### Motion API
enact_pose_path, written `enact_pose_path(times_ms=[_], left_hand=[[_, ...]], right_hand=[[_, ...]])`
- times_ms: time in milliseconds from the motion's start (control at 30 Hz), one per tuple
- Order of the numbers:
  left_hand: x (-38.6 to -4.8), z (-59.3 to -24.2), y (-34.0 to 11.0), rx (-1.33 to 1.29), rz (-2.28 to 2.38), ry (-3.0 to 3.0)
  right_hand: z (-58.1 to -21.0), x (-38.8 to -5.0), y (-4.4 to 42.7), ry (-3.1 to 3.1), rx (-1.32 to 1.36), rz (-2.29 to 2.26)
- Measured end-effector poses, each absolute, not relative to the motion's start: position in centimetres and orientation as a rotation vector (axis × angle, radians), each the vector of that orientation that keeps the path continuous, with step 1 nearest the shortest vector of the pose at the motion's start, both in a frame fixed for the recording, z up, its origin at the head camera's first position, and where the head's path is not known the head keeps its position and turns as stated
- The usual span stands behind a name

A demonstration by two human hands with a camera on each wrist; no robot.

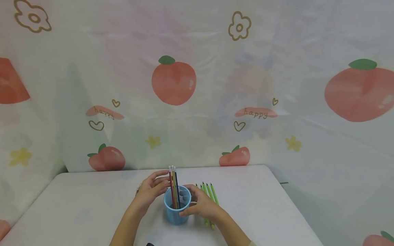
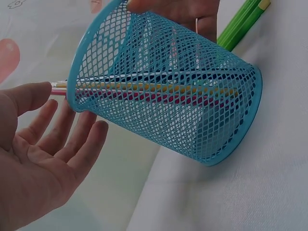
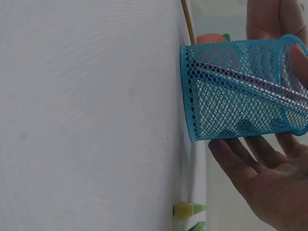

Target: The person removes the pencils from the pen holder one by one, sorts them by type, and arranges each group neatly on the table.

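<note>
A blue mesh pencil cup [image 1: 176,217] stands upright with several pencils [image 1: 173,188] leaning inside, their white eraser ends above the rim. My right hand [image 1: 204,205] grips the cup from the right, thumb at the near rim; the right wrist view shows its fingertips against the mesh [image 3: 240,96]. On the other side is my left hand [image 1: 149,191], fingers spread and slightly bent beside the rim. In the left wrist view its thumb [image 2: 33,96] lies at the pencils' upper ends; whether it presses on them I cannot tell.
Several green pencils [image 1: 212,193] lie on the white table [image 1: 261,205] to the right of the cup, partly behind my right hand. Thin pencil tips [image 1: 137,189] show behind my left wrist. A small dark object [image 1: 149,244] is at the bottom edge. A printed cloth hangs behind the table.
</note>
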State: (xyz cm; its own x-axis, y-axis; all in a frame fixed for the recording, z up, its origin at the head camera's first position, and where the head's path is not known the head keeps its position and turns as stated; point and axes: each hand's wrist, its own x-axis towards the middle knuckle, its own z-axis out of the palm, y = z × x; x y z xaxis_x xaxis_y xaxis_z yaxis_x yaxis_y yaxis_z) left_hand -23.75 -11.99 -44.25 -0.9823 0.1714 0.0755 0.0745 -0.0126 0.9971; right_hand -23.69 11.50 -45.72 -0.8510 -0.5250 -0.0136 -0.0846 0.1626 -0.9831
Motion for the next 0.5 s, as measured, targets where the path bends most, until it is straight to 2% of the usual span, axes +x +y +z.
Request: enact_pose_path(times_ms=[500], left_hand=[[-23.28, -44.25, -11.56, 0.256, 2.103, 2.392]], right_hand=[[-46.2, -23.94, 11.59, 2.08, -0.616, -1.744]])
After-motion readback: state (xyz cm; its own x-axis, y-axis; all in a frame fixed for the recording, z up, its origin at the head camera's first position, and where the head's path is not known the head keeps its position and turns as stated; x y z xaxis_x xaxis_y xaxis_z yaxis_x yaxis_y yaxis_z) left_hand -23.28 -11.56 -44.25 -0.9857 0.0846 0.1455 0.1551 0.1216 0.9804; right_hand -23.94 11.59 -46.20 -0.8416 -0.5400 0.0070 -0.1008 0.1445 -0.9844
